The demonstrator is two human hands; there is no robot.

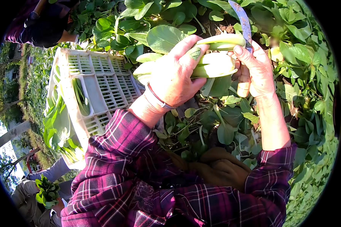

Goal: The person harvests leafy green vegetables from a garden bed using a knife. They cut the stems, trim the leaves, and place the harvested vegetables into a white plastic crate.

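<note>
My left hand is closed around a head of leafy greens with pale, thick stalks, like bok choy. Its cut base points right and its broad green leaves spread out to the left and below. A bit of leaf lies on one of my fingers. My right hand grips the wooden handle of a curved harvesting knife whose blade, specked with soil, points up. The right thumb is at the base of a pale stalk, close to the blade. Part of the handle is hidden by the fingers.
A white slatted plastic crate holding leafy greens stands to the left. Growing leafy plants surround my hands. A person is at the upper left. Another person at the lower left holds a bunch of greens.
</note>
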